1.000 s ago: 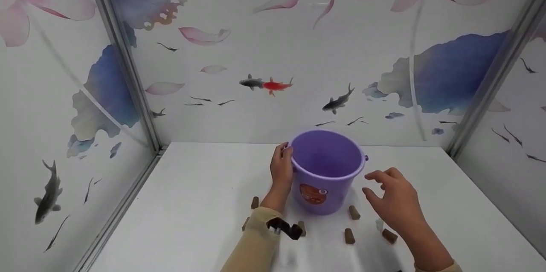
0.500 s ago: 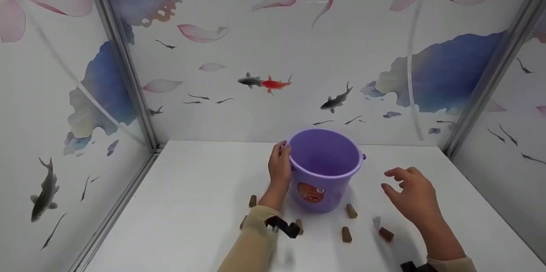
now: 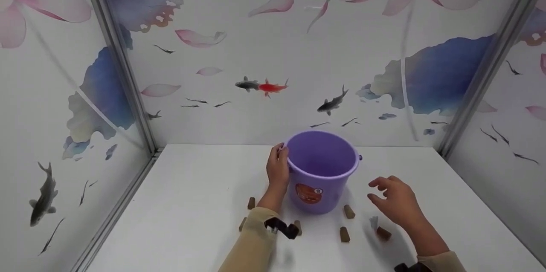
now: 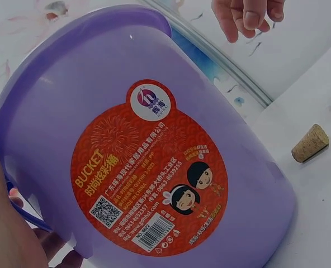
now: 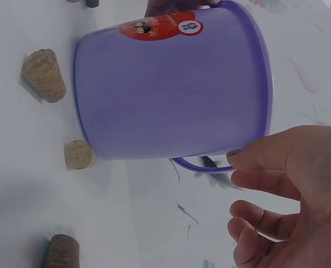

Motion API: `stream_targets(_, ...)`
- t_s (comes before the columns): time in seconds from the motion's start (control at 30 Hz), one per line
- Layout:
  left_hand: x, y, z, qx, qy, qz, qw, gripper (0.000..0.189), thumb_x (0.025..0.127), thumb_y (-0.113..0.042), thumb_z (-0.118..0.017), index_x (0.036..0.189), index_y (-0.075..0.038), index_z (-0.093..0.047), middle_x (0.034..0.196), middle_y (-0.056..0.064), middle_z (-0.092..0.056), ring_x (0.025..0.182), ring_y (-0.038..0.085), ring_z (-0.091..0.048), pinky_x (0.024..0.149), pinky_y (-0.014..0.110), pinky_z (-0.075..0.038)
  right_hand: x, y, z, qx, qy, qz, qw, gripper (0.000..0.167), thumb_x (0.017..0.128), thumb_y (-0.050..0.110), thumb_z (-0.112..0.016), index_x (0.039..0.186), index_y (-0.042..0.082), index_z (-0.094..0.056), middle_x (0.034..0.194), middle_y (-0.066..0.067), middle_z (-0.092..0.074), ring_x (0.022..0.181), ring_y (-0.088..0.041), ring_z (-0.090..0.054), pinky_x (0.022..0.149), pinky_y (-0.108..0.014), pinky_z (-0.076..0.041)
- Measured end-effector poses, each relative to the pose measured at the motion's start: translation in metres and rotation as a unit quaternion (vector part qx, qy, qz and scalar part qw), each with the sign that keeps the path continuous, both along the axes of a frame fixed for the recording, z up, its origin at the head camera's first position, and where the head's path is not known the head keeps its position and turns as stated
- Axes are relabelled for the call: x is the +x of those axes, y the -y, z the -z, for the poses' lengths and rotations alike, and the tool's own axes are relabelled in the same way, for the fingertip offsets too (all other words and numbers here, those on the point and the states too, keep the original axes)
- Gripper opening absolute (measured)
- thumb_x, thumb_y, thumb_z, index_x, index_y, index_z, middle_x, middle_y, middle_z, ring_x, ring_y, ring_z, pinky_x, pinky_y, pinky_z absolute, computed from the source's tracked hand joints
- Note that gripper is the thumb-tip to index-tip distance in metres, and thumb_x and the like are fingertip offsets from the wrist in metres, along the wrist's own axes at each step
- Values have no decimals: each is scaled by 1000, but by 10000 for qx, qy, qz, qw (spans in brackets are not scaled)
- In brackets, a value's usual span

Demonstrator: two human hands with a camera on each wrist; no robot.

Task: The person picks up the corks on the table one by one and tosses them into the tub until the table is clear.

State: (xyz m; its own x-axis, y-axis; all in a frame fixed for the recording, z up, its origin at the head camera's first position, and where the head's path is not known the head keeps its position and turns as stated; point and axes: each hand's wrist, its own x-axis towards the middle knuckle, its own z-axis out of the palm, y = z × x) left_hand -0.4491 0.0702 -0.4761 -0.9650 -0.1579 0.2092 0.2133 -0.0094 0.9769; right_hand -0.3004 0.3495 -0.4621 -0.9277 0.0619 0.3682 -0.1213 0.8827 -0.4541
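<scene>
A purple plastic bucket (image 3: 318,191) with a red round label (image 4: 149,167) stands upright on the white table. My left hand (image 3: 277,169) grips it at the left side of its rim; some of those fingers are hidden behind the wall. In the head view my right hand (image 3: 394,199) hovers to the right of the bucket, apart from it, with fingers loosely bent and nothing held. The bucket's purple handle (image 5: 202,167) hangs on the far side in the right wrist view. Below the right hand lies a tapered cork stopper (image 3: 384,233).
Several more cork stoppers lie around the bucket's base, such as one cork (image 3: 349,211) to its right and another cork (image 3: 251,203) at its left. A small clear piece (image 3: 374,222) lies beside the right cork. Printed panels (image 3: 213,114) wall in the table.
My right hand has swung away to the right, then come back towards the bucket and a little lower. The left hand keeps its grip, and the bucket stays in place.
</scene>
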Motion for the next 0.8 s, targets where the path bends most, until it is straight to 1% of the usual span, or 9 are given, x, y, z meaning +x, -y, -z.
stream_targets(0.23, 0, -1, 0, 35, -68, -20, 10000, 47, 106, -37, -49, 142, -10, -63, 144, 15, -66, 139, 33, -59, 117, 52, -47, -5, -9, 9, 30, 76, -216, 9997, 23, 90, 14, -82, 112, 11, -77, 101, -11, -69, 93, -33, -70, 81, -54, -59)
stream_targets(0.4, -1, -2, 0, 15, -147, -37, 9999, 47, 105, -35, -49, 143, -9, -63, 144, 16, -66, 139, 34, -59, 116, 52, -47, -9, -16, 14, 56, 59, -484, 9988, 24, 88, 12, -83, 112, 11, -77, 100, -9, -69, 92, -30, -69, 81, -49, -58)
stream_targets(0.53, -1, -2, -1, -45, -145, -96, 9998, 46, 105, -34, -50, 141, -10, -64, 142, 16, -67, 137, 34, -60, 115, 52, -48, -12, -20, 20, 65, 232, -670, 9975, 26, 87, 10, -84, 112, 13, -77, 102, -6, -68, 93, -26, -67, 81, -45, -57)
stream_targets(0.6, -2, -2, -1, -39, -142, -82, 9999, 46, 105, -35, -50, 141, -10, -64, 143, 16, -67, 137, 34, -60, 116, 52, -48, -13, -22, 22, 78, 346, -753, 9965, 26, 86, 10, -85, 111, 14, -77, 103, -5, -68, 94, -26, -67, 82, -44, -57)
stream_targets(0.8, -1, -2, 2, -10, -111, -34, 9999, 47, 107, -37, -48, 142, -10, -63, 144, 15, -66, 138, 34, -59, 117, 53, -47, -15, -27, 26, 125, 807, -972, 9919, 27, 86, 12, -86, 112, 11, -77, 105, -8, -69, 96, -27, -66, 82, -44, -55)
